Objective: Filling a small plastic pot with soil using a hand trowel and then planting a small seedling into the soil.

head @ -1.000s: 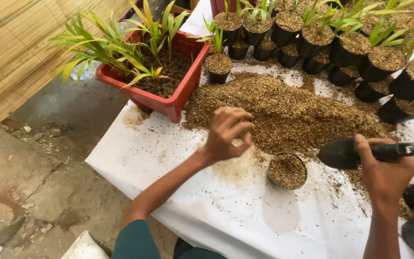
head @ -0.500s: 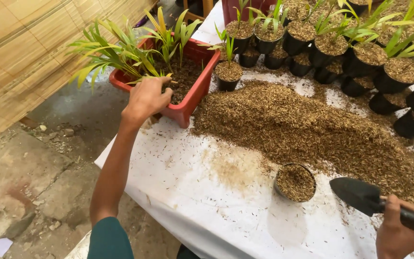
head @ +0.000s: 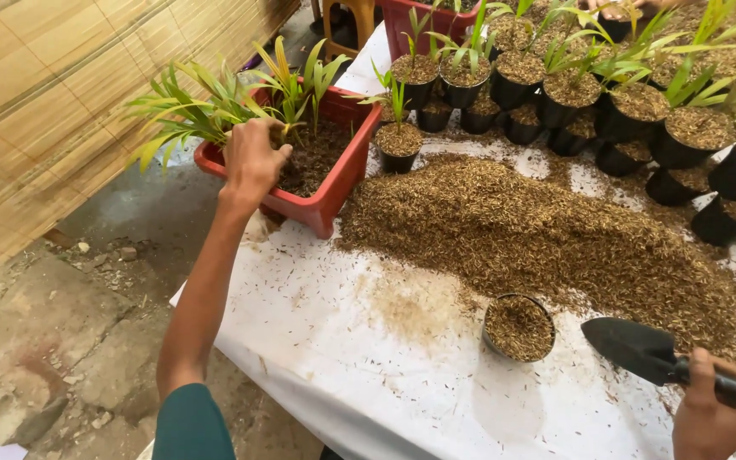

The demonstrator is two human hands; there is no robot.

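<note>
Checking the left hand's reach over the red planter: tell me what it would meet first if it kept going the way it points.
The left hand points up and right over the red planter. The green seedlings at its fingers look first in line, though depth is unclear; whether it already grips one is hidden.

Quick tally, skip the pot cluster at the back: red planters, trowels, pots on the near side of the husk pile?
red rectangular plastic planters: 2
black metal trowel, held in the right hand: 1
small black round pot, filled with husk, near side of the pile: 1
Total: 4
</note>
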